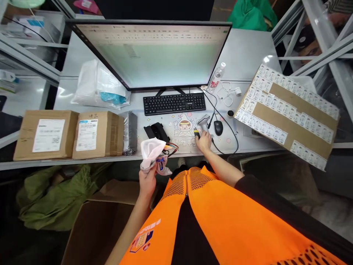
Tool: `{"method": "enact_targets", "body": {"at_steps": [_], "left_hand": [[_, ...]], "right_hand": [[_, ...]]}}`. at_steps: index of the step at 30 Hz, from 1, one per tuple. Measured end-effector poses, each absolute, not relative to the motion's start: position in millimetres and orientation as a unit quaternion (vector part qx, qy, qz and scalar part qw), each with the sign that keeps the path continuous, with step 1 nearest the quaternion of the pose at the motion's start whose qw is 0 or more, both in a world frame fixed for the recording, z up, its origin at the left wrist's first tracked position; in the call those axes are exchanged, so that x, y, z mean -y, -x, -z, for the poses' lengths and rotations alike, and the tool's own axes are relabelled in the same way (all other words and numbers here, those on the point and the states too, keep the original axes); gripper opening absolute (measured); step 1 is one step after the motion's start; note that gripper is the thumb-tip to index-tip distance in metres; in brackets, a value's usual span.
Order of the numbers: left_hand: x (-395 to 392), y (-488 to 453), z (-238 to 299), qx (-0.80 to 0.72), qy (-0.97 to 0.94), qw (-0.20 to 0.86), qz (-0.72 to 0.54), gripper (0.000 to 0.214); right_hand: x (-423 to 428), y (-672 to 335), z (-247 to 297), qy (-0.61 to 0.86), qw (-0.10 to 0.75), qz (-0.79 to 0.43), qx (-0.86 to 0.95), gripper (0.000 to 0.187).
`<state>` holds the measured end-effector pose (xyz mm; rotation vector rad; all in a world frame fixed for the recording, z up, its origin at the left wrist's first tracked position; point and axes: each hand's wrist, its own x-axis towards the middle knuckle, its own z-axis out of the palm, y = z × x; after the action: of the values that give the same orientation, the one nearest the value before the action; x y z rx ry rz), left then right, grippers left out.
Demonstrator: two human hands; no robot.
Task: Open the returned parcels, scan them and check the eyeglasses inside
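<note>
My left hand (147, 178) is closed around a small soft white and pink parcel (152, 152), held up at the desk's front edge. My right hand (204, 141) reaches forward onto the desk mat (184, 129) and grips a handheld barcode scanner (202, 124) with a yellow and black tip. The scanner lies just left of a black mouse (218, 127) and in front of the black keyboard (174, 103). I wear an orange mesh vest (209, 217).
A large monitor (154, 55) stands behind the keyboard. Two labelled cardboard boxes (45, 134) (96, 134) and a grey wrapped parcel (129, 132) sit at the left. A cardboard sheet covered with labels (289, 114) leans at the right. An open carton (99, 228) is below the desk.
</note>
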<state>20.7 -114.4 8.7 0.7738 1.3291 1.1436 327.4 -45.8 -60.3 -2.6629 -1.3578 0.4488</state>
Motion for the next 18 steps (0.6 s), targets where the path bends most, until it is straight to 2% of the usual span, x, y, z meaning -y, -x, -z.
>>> {"method": "enact_targets", "body": {"at_steps": [2, 5, 8, 10, 13, 15, 18], "left_hand": [[114, -14, -5, -0.57, -0.321, 0.573, -0.493, 0.055], [116, -7, -3, -0.57, -0.315, 0.574, -0.496, 0.053], [117, -1, -4, -0.589, -0.329, 0.555, -0.487, 0.042], [113, -1, -3, -0.609, -0.333, 0.53, -0.487, 0.038], [98, -13, -3, -0.609, -0.37, 0.513, -0.479, 0.031], [86, -31, -6, -0.579, -0.414, 0.532, -0.458, 0.028], [70, -70, -17, -0.525, -0.462, 0.589, -0.405, 0.029]], "right_hand": [[34, -347, 56, 0.889, 0.063, -0.126, 0.435, 0.053], [14, -367, 48, 0.898, 0.052, -0.184, 0.397, 0.065], [5, -366, 38, 0.898, 0.105, -0.247, 0.349, 0.07], [5, -363, 31, 0.882, 0.2, -0.279, 0.322, 0.062], [18, -370, 18, 0.87, 0.266, -0.286, 0.3, 0.042], [41, -383, 5, 0.852, 0.294, -0.315, 0.296, 0.025], [97, -417, -24, 0.766, 0.394, -0.423, 0.282, 0.015]]}}
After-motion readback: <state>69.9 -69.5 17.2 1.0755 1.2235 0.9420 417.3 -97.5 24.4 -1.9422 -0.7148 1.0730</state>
